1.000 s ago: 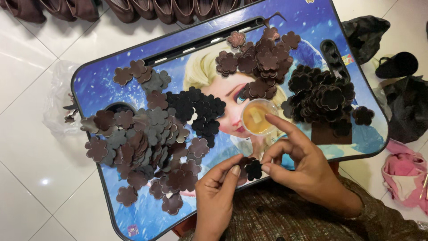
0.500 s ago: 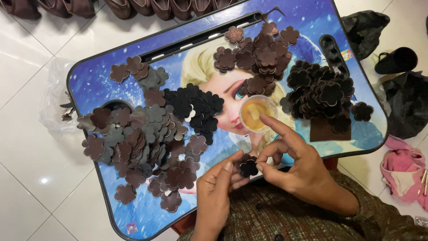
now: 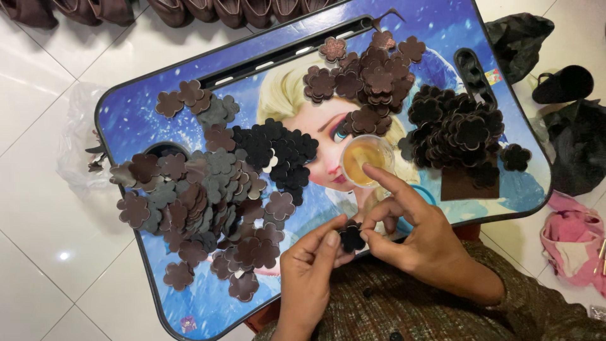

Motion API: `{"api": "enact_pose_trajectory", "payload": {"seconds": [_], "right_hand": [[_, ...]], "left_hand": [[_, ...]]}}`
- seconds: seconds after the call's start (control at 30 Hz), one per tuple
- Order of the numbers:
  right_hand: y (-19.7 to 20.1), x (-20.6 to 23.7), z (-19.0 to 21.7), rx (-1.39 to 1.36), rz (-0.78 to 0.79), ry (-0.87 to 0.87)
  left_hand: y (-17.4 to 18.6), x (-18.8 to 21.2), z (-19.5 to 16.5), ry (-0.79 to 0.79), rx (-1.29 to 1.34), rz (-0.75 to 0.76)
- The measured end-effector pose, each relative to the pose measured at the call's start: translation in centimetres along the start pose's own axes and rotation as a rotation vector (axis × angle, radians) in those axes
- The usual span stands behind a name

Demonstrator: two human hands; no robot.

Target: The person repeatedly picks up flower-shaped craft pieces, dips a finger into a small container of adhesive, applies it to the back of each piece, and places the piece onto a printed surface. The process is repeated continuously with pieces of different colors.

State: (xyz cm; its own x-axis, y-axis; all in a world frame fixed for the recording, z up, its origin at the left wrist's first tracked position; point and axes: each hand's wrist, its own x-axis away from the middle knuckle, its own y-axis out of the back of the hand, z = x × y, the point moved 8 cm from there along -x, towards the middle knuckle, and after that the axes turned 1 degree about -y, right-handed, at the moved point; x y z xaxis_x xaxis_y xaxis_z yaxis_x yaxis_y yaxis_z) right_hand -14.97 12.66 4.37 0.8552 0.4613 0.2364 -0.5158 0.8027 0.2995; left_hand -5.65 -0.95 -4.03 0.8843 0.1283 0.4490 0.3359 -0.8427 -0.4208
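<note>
My left hand (image 3: 312, 259) and my right hand (image 3: 410, 230) meet at the near edge of a blue cartoon-printed lap table (image 3: 442, 25). Together they pinch a small dark flower-shaped leather piece (image 3: 351, 238). The right index finger stretches up toward a small clear cup of yellowish liquid (image 3: 367, 159). Flower-shaped cutouts lie in heaps: brown and grey ones (image 3: 196, 196) at the left, black ones (image 3: 278, 151) in the middle, brown ones (image 3: 369, 76) at the top, dark ones (image 3: 457, 132) at the right.
The table stands on a white tiled floor (image 3: 38, 240). A clear plastic bag (image 3: 79, 145) lies at its left edge. Dark bags (image 3: 577, 148), a black shoe (image 3: 565, 82) and pink cloth (image 3: 574, 243) lie to the right. Brown shoe parts (image 3: 158, 9) line the top.
Both hands shifted slightly toward the near edge with the flower piece between them. The right index finger has come off the cup's rim a little.
</note>
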Motion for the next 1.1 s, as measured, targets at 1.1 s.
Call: {"api": "enact_pose_trajectory", "payload": {"seconds": [1.1], "right_hand": [[-0.2,-0.2,-0.8,-0.181,-0.011,0.037]], "left_hand": [[0.5,-0.2,-0.2,-0.013,0.086,-0.101]]}}
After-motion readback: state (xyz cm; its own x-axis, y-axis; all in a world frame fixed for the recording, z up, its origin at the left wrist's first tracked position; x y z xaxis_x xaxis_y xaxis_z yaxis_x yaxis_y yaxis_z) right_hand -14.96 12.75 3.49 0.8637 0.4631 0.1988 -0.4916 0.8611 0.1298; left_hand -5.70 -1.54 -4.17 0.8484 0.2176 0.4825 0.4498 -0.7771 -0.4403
